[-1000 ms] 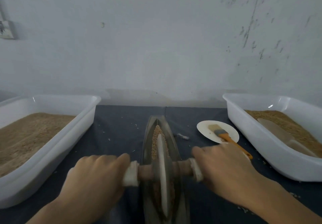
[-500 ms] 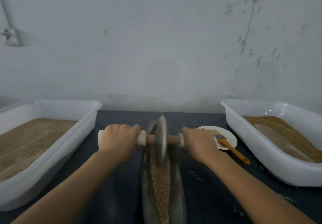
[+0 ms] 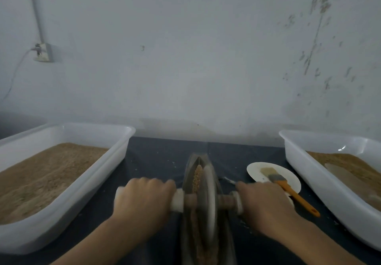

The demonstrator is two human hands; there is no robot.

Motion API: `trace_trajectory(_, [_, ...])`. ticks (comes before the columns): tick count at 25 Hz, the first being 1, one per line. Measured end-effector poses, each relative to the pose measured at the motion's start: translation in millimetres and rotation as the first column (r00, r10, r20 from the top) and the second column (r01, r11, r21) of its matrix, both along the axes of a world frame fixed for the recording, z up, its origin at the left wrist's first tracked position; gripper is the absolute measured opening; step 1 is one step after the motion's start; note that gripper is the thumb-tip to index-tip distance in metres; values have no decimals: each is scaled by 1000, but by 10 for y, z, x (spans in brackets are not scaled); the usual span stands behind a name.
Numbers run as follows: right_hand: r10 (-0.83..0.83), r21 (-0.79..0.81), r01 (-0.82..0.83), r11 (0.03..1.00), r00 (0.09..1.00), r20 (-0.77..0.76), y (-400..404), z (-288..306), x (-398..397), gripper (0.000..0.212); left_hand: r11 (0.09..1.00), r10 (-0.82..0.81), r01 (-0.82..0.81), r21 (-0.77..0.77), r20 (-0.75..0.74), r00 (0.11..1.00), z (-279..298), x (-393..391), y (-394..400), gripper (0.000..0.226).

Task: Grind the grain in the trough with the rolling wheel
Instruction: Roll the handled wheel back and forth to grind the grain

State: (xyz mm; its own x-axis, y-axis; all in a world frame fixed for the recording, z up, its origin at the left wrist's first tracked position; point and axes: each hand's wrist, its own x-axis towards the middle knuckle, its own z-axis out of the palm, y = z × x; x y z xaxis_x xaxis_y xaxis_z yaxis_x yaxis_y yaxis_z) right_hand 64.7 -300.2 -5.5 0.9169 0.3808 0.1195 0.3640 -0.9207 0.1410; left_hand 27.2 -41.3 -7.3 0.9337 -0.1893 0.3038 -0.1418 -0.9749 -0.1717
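On the dark tabletop (image 3: 160, 161), the rolling wheel (image 3: 208, 198) has been drawn back from the trough's (image 3: 190, 165) 12 o'clock end to mid-trough; 2 hands' grips, left hand (image 3: 144, 200) and right hand (image 3: 263, 205), are clenched on its axle, so grinding of the grain (image 3: 198, 175) continues.

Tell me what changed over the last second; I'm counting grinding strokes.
The rolling wheel rolled from the near end of the trough to its far end, then came back toward the middle. The left hand and right hand kept gripping the axle handles throughout. Both tubs, the plate and the brush look unmoved.
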Motion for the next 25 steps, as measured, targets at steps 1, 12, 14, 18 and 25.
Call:
trace_trajectory(1, [-20, 19, 19, 1000, 998, 55, 30, -14, 143, 17, 999, 12, -14, 31, 54, 998, 14, 177, -25, 32])
trace_trajectory(12, [36, -49, -42, 998, 993, -112, -54, 46, -253, 22, 995, -73, 63, -74, -146, 987, 66, -297, 0, 33])
trace_trajectory(14, [-35, -62, 19, 998, 964, -265, -81, 80, -332, 20, 997, -75, 75, -7, -161, 984, 95, -416, 22, 36])
trace_trajectory(18, [-25, -8, 25, 1000, 998, -54, -19, -51, -118, 17, 996, -76, 76, 44, -2, 997, 102, -89, -78, 29])
trace_trajectory(25, [-5, -5, 6, 1000, 986, 165, 165, 75, 376, 21, 1000, 16, -16, -17, 19, 1000, 81, 500, -76, 22])
